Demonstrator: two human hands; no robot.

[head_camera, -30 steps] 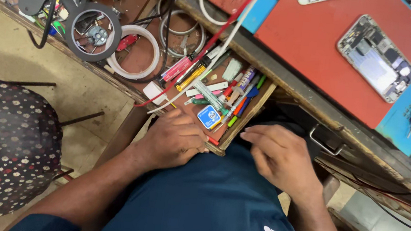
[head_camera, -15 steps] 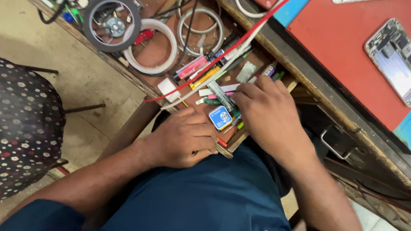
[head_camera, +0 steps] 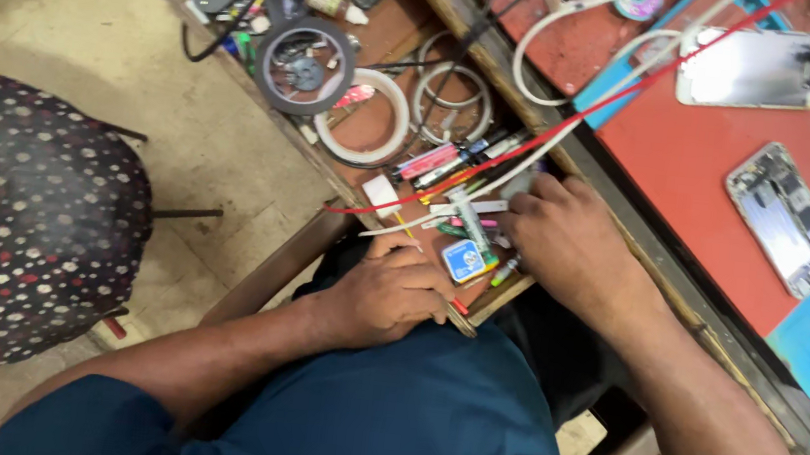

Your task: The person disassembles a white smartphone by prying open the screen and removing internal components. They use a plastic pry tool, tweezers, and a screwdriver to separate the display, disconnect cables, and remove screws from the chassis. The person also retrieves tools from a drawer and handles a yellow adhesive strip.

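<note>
From up here I read this as a search through the shallow open wooden drawer, crammed with pens, tubes and small tools, that juts out under the red-topped tabletop. My left hand rests curled on the drawer's near edge, its grip loosely closed on nothing I can make out, just beside a small blue square packet. My right hand is deeper in, fingers bent down among the clutter near a white tube; whether its grip has closed on anything I cannot tell, since the fingertips are hidden. To do this well, I judge the left should brace the drawer while the right parts things one at a time, not raking. A thin red cable and a white cable cross the drawer, and I would work beneath them without snagging. The opened phone on the tabletop lies well apart, safe from any jostling.
</note>
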